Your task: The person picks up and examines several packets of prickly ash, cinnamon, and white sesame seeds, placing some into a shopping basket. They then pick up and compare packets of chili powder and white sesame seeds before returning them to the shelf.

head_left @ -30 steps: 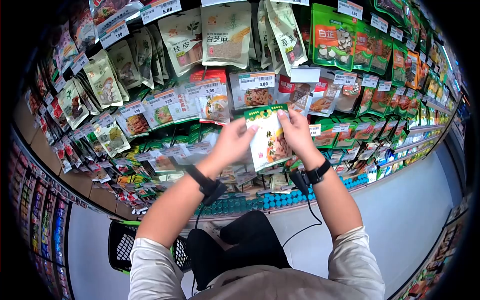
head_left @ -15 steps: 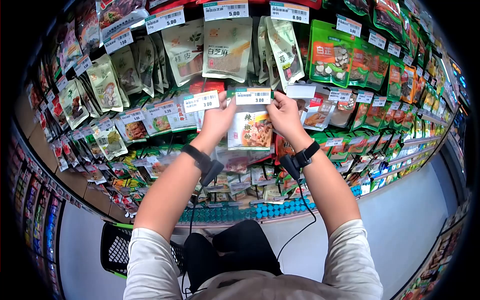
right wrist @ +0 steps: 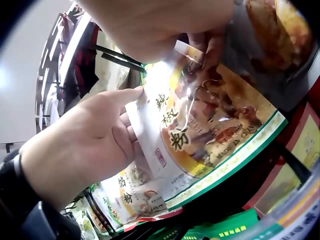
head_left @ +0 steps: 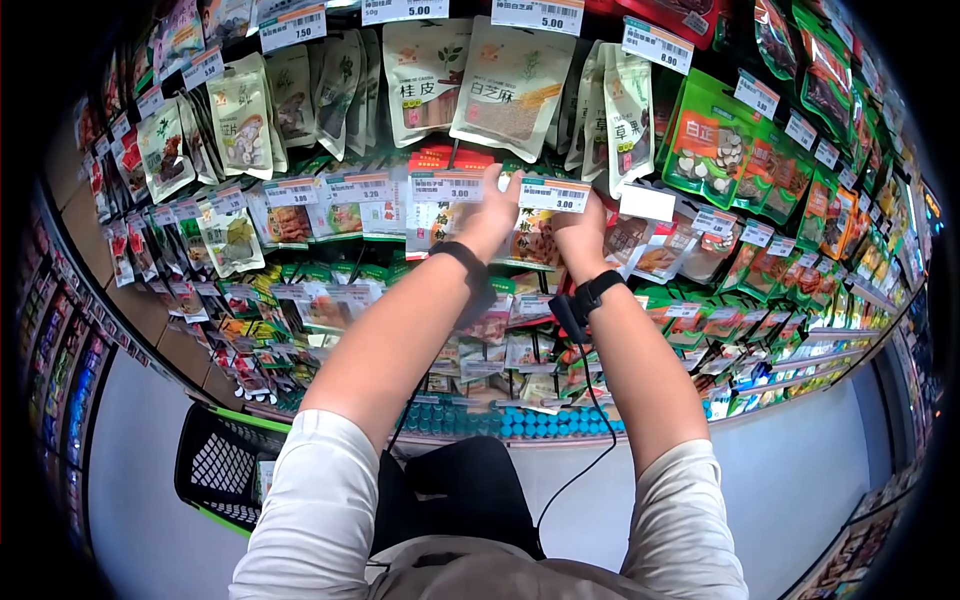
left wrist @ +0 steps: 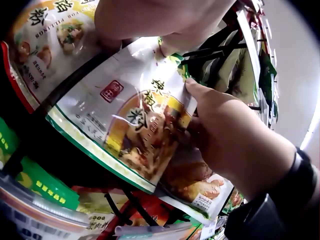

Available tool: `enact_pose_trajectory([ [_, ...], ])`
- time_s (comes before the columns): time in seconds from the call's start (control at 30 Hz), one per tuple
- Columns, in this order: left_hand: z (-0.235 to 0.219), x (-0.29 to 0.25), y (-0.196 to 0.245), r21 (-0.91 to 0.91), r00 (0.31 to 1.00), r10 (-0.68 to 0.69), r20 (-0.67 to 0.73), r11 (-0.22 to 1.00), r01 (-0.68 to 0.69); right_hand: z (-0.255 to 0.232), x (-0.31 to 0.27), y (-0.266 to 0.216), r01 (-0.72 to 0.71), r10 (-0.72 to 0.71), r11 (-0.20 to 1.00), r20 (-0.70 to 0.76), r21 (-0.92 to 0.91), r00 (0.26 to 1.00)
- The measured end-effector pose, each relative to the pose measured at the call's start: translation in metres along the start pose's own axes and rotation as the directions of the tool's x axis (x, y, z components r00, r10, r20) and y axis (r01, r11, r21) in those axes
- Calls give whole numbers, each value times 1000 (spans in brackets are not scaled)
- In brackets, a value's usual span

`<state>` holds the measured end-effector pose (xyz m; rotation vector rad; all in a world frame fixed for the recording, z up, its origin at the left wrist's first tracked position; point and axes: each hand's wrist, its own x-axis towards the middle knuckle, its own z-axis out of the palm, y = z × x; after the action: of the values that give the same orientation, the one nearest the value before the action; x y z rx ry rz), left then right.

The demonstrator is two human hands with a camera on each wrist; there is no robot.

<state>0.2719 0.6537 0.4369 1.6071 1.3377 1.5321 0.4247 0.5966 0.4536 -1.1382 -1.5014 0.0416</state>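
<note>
Between the two hands is a white and green chili powder packet [head_left: 533, 244], its front printed with a picture of food. It sits under the 3.00 price tag [head_left: 556, 194], which covers its upper part in the head view. My left hand [head_left: 493, 218] is at the packet's left edge, thumb along the front and fingers behind, as the right wrist view shows. On the opposite edge my right hand [left wrist: 230, 125] pinches it, thumb in front. Dark hanging rods [right wrist: 120, 59] stick out near the packet's top. A similar white packet [head_left: 432, 222] hangs just left.
Rows of hanging spice packets fill the rack. Above hang pale pouches [head_left: 512, 100]; green bags [head_left: 712, 135] hang to the right. Blue-lidded jars [head_left: 545, 423] line the lower shelf. A black basket [head_left: 225, 465] with a green rim stands on the floor at left.
Both hands have carried the chili powder packet from in front of the rack up to the row behind its price tag. The head view has shifted, so the rack appears farther right.
</note>
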Motion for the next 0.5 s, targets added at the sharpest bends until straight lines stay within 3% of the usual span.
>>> enact_pose_trajectory([
  [0.07, 8, -10, 13, 178, 959, 175, -221, 974, -137, 17, 11, 12, 24, -25, 994, -8, -104, 1000],
  [0.1, 1, -22, 30, 253, 988, 89, -125, 966, -55, 22, 12, 4, -66, 61, 989, -43, -132, 997],
  [0.13, -7, -35, 46, 330, 999, -10, -38, 944, 22, 35, 18, 26, 114, -124, 976, -44, -188, 991],
  [0.2, -8, -44, 54, 314, 997, -80, 13, 947, 72, 37, 9, 22, 144, -150, 986, -61, -89, 987],
  [0.23, -2, -43, 35, 313, 999, -9, 42, 950, -5, 39, -2, 24, 178, -183, 983, -134, -44, 974],
  [0.27, 2, -44, 14, 310, 995, 62, 72, 947, -81, 35, -13, 28, 167, -172, 984, -86, -60, 981],
  [0.3, -13, -66, 26, 247, 990, 78, 115, 963, -105, 25, -38, 5, 93, -91, 995, -109, 19, 990],
  [0.33, -29, -79, 28, 199, 972, 60, 227, 974, -107, 7, -54, -8, 68, -73, 992, 40, 109, 997],
  [0.37, -42, -104, 31, 227, 961, 137, 241, 955, -193, 9, -85, 15, 75, -80, 992, 46, 98, 996],
  [0.4, -63, -133, 33, 271, 937, 151, 315, 932, -241, -10, -120, -10, -92, 42, 937, 151, 337, 988],
  [0.43, -80, -165, 18, 161, 917, 297, 266, 924, -346, -34, -156, -18, -144, 53, 917, 245, 372, 968],
  [0.47, -106, -194, 12, 103, 876, 333, 348, 915, -389, -63, -192, -38, -307, 158, 861, 359, 406, 920],
  [0.5, -135, -228, 11, 7, 850, 339, 403, 928, -373, -86, -233, -35, -390, 253, 834, 360, 390, 898],
])
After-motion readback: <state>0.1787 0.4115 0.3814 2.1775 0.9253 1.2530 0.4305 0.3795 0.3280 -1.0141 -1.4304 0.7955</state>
